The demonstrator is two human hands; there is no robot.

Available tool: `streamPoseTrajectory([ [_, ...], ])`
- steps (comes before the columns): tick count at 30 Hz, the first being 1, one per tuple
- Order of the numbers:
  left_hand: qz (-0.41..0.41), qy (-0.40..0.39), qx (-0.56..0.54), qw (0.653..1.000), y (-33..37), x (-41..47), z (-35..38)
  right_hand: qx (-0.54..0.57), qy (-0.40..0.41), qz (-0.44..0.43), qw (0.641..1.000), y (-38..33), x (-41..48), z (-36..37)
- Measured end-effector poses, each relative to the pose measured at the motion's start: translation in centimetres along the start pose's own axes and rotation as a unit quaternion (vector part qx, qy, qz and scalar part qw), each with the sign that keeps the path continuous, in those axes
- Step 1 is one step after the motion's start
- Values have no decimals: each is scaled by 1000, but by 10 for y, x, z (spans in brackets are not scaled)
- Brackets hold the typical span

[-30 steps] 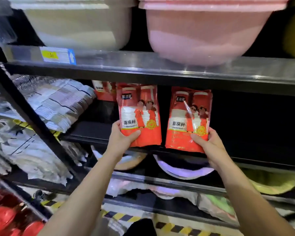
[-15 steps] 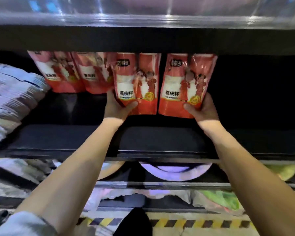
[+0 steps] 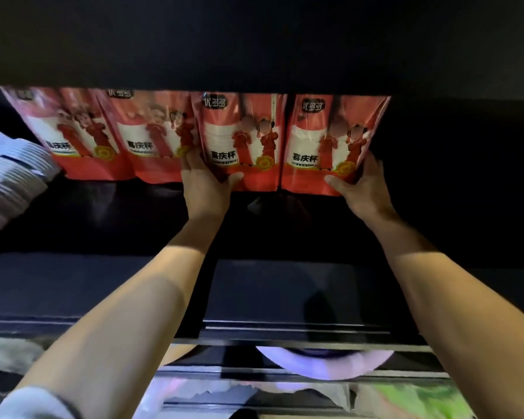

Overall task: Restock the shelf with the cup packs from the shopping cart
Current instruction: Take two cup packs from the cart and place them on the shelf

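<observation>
Far back on the dark shelf [image 3: 73, 282], four red packs formed an upright row. My left hand [image 3: 204, 189] gripped the third pack [image 3: 242, 137] from the left at its bottom; my right hand [image 3: 362, 192] gripped the fourth pack [image 3: 330, 137], just beside it.

Lilac basin [image 3: 324, 362], wrapped white stacks [image 3: 9, 179]

Dark shelf [image 3: 103, 285], seen from the front: four red cup packs [image 3: 242, 140] are shown upright in a row at its back; white wrapped goods [image 3: 9, 182] are stacked at left.
</observation>
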State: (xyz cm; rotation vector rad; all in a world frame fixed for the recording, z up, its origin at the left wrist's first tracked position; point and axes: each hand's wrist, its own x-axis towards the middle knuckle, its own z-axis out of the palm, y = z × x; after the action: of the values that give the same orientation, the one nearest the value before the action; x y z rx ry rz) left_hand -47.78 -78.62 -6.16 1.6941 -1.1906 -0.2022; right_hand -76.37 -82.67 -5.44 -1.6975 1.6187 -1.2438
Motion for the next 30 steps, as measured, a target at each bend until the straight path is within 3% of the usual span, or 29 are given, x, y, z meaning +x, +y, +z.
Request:
streamPoseTrajectory([
  [7,6,29,49,998,2,8,6,26,13,24,999,-3,15,16],
  [16,-5,23,88,996,11,1,3,-24,6,43,999,-4,9,14],
  [23,-32,-44,195,979,18,-32,-42,-193,-34,64,978,-14,-40,-14],
  [30,-30,-175,360,916,48,-122,-132,-380,-130,32,915,-48,-153,-75],
])
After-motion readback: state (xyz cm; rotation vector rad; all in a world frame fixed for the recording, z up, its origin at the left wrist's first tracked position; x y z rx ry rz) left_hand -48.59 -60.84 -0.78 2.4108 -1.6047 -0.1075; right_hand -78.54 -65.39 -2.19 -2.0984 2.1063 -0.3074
